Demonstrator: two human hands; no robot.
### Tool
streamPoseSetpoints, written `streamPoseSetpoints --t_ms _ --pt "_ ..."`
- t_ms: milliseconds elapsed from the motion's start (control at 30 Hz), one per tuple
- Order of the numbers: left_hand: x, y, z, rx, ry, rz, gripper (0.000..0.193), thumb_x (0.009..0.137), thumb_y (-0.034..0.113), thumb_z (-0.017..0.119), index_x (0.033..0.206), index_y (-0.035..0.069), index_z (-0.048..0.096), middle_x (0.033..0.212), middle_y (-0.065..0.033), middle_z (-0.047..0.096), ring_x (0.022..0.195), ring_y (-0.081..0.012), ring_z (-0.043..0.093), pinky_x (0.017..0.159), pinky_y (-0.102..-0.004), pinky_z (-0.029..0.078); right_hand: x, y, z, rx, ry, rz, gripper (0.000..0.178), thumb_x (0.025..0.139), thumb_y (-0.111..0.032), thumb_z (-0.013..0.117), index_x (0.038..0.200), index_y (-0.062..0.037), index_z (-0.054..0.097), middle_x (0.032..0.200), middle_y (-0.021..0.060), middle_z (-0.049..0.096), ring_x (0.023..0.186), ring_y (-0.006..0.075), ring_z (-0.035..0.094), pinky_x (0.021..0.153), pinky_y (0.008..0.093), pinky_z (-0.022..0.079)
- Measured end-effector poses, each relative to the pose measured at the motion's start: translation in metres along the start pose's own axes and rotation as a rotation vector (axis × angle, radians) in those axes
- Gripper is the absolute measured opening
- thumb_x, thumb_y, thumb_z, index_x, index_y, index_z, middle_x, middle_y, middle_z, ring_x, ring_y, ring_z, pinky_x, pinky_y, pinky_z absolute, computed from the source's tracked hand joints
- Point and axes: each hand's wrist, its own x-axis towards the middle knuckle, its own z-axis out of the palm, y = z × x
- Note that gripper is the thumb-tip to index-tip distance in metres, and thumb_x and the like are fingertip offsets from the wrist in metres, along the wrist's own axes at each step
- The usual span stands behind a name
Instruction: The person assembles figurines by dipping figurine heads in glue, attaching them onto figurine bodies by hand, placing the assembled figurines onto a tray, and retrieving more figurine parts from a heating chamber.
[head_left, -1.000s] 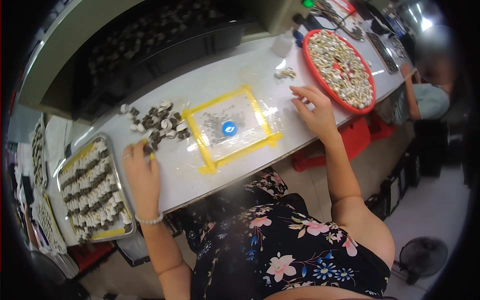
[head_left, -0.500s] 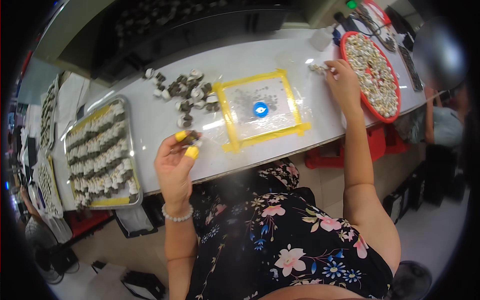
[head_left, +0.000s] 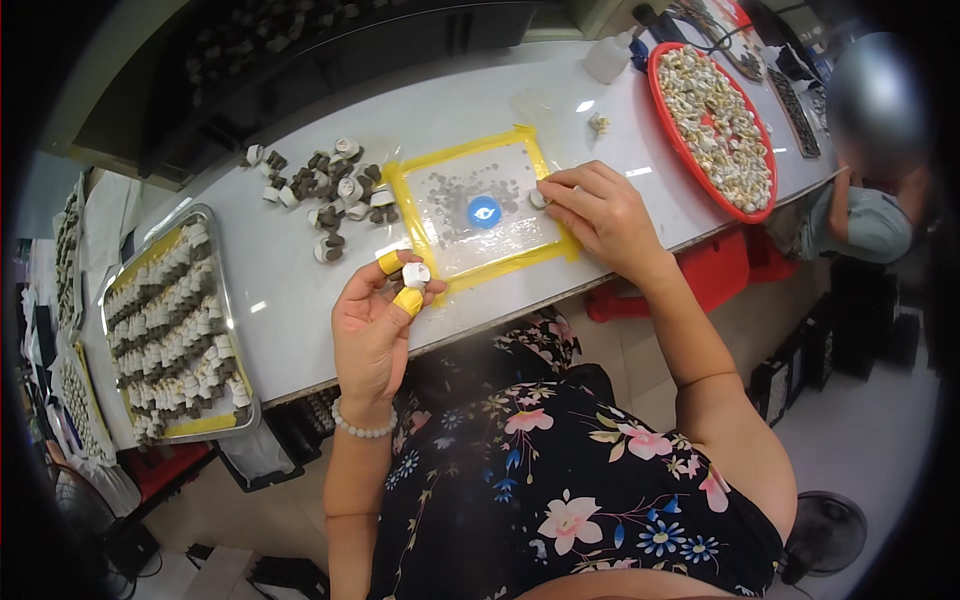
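Note:
My left hand (head_left: 370, 325), with yellow covers on the thumb and a finger, pinches a small white and dark piece (head_left: 416, 274) by the near left corner of a yellow-taped clear sheet (head_left: 470, 258). Over the right side of that sheet, my right hand (head_left: 610, 222) holds a small whitish piece (head_left: 539, 198) between thumb and fingertips. A round blue and white disc (head_left: 484, 211) lies on the sheet among grey spots. Left of the sheet is a loose pile of white and dark pieces (head_left: 345, 188).
A red oval tray (head_left: 664, 118) full of small whitish pieces stands at the right. One small cluster (head_left: 598, 123) lies left of it, below a translucent bottle (head_left: 606, 60). At the left, a metal tray (head_left: 252, 385) holds rows of white and dark pieces. Another person (head_left: 868, 215) sits far right.
My right hand has come left from beside the red tray to the taped sheet, with a whitish piece. My left hand has moved slightly right, the white side of its piece now showing.

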Motion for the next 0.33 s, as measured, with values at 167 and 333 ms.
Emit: streamPoseSetpoints --t_ms 167,333 --pt "0.006 -0.012 0.01 0.042 -0.01 0.048 0.035 0.081 -0.008 0.06 0.115 -0.006 0.051 0.111 -0.0168 0.058 0.095 -0.0226 0.062 0.088 -0.0351 0.051 0.001 -0.002 0.001 0.102 -0.008 0.137 0.02 0.07 -0.004 0.069 0.091 -0.0018 0.066 0.084 0.0084 0.061 0.079 0.0231 0.057 0.068 0.0329 0.048" --pt "0.004 -0.016 0.011 0.11 0.022 0.091 0.035 0.081 -0.008 0.061 0.115 -0.006 0.052 0.113 -0.0179 0.058 0.096 -0.0221 0.061 0.086 -0.035 0.052 0.014 -0.012 0.005 0.244 -0.032 0.111 0.026 0.069 -0.008 0.07 0.094 -0.0045 0.066 0.084 0.0093 0.061 0.081 0.0253 0.057 0.072 0.0333 0.048"
